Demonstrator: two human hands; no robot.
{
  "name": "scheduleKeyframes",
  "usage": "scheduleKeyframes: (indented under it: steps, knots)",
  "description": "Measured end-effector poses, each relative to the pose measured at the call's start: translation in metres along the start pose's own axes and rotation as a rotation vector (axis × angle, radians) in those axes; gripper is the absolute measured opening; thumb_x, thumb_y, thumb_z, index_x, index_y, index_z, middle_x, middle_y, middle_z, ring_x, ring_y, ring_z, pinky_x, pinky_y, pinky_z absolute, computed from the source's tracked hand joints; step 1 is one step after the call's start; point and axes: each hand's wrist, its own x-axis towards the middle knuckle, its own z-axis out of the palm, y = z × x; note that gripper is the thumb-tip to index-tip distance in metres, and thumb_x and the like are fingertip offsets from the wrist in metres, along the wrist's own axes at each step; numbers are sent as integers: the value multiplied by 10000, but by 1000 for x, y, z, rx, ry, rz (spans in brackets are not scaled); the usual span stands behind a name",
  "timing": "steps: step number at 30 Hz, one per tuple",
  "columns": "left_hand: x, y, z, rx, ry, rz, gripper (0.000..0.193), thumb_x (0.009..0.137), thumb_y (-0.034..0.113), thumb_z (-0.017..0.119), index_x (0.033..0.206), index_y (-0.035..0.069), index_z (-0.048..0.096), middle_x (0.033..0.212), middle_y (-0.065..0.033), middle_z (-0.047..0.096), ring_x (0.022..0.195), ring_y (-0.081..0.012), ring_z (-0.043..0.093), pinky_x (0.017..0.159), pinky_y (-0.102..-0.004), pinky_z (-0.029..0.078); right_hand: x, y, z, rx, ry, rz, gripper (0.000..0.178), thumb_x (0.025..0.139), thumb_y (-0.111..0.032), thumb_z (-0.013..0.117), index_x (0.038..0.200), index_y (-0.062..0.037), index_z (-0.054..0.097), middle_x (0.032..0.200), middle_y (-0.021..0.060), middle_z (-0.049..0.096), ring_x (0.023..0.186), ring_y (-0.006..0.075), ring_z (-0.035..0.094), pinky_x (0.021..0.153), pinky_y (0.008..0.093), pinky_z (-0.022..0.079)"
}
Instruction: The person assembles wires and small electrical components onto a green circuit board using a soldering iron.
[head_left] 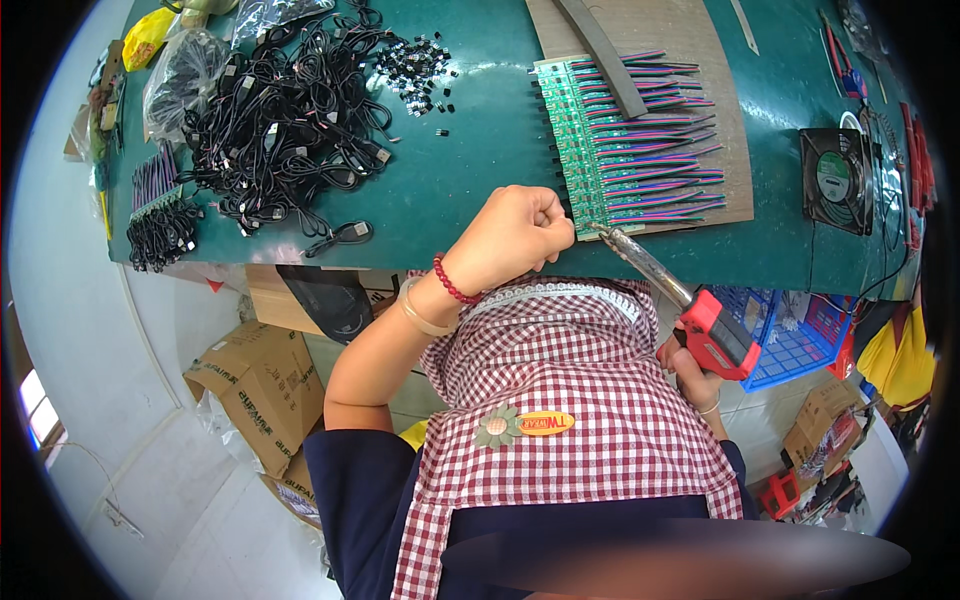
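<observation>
My right hand (688, 372) is wrapped round the red and black handle of a soldering gun (712, 338). Its metal barrel slants up to the left, and the tip meets the near end of a green circuit board panel (575, 140). Beside that same end, my left hand (525, 228) is closed in a pinch; whatever its fingertips hold is hidden. Rows of striped multicoloured wires (660, 165) stick out from the panel's right side, and short black pieces line its left side. A flat dark metal bar (605, 60) lies across the wires at the far end.
Under the panel is a brown board (735, 120) on the green table (450, 180). To the left lie a heap of black USB cables (290, 130) and small loose connectors (415, 70). A square fan (836, 180) and pliers (845, 65) are at the right. A blue basket (800, 345) stands below the edge.
</observation>
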Motion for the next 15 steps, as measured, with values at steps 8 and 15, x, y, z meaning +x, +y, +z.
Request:
scheduleKeyframes:
  steps: [8,15]
  knots:
    - [-1,-1,0,-1,27,2,119,797,75,573,715,1,529,570,-1,538,476,-39,478,419,-188,359,21,-17,17,126,78,-221,431,803,-213,601,1124,31,449,552,45,426,463,128,391,450,272,355]
    - [-19,4,-7,193,96,162,165,804,131,593,821,-33,601,604,-52,594,494,-93,541,443,-233,420,50,-47,23,378,1,-410,361,851,-195,511,1124,21,413,539,17,377,446,94,339,404,232,341]
